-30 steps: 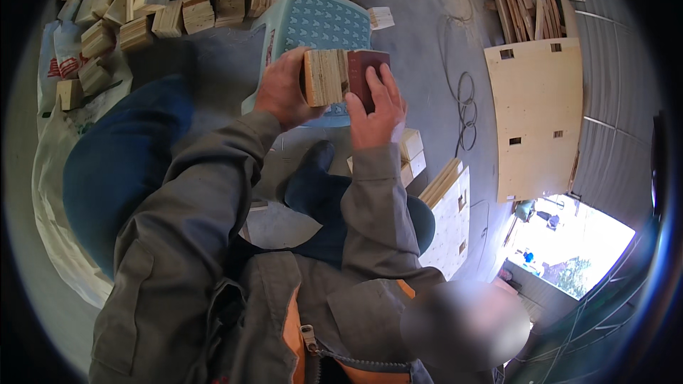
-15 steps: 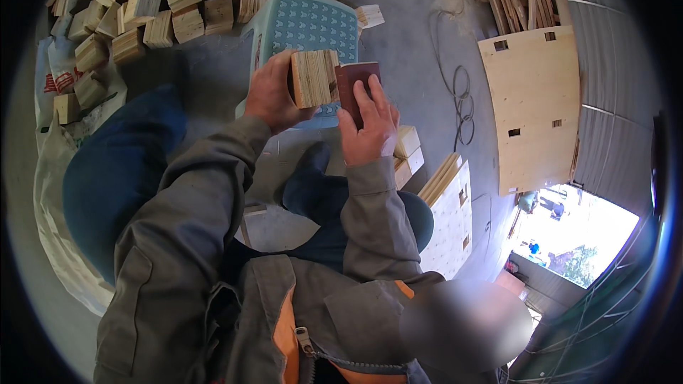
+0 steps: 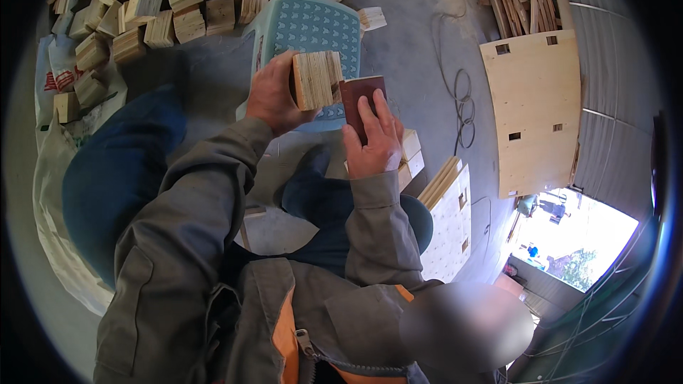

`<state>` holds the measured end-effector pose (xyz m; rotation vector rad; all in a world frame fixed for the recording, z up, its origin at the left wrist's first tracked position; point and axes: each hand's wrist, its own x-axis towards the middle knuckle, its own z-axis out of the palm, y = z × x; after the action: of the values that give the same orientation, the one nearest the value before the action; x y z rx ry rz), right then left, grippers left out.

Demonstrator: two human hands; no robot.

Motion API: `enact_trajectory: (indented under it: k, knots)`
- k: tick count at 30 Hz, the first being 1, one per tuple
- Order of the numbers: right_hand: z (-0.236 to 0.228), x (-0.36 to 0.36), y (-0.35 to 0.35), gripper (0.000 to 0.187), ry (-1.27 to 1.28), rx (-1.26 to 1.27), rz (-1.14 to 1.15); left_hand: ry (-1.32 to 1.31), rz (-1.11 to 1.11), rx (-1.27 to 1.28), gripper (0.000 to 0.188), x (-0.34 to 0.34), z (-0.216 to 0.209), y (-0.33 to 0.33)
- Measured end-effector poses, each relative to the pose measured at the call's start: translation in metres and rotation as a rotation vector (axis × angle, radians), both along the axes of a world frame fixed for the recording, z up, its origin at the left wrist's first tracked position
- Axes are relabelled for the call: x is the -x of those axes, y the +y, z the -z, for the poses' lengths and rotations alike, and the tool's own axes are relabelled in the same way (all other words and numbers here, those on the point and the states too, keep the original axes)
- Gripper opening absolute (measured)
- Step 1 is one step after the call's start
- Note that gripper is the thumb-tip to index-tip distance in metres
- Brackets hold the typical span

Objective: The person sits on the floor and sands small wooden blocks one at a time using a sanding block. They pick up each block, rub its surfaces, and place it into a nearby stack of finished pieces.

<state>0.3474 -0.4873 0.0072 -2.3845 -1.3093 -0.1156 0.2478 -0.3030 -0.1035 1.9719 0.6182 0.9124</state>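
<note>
The left hand (image 3: 274, 99) grips a layered wooden block (image 3: 318, 80), which is positioned over the light-blue stool (image 3: 313, 25). The right hand (image 3: 375, 144) grasps a flat dark red piece (image 3: 361, 103) just beside the block's right side; contact between the two cannot be determined.
</note>
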Motion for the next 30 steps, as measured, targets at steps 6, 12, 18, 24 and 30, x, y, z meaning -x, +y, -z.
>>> enact_trajectory:
  k: [6, 12, 18, 24, 30]
  knots:
    - [0.008, -0.016, 0.05, 0.06, -0.066, -0.001, 0.014, -0.011, 0.012, 0.109, 0.105, -0.003, -0.002, -0.001]
    - [0.011, -0.022, 0.056, 0.059, -0.066, 0.001, 0.015, 0.047, 0.124, 0.263, 0.102, 0.0, -0.009, 0.003]
    - [0.002, 0.004, 0.015, 0.056, 0.01, -0.009, 0.063, 0.037, 0.03, 0.05, 0.103, 0.0, 0.0, 0.0]
    - [0.006, -0.002, 0.059, 0.055, -0.023, 0.022, 0.087, 0.051, 0.023, 0.115, 0.103, 0.0, -0.001, -0.002]
    - [0.006, -0.014, 0.061, 0.056, -0.009, -0.023, 0.021, -0.013, 0.022, 0.096, 0.102, -0.002, 0.0, -0.002]
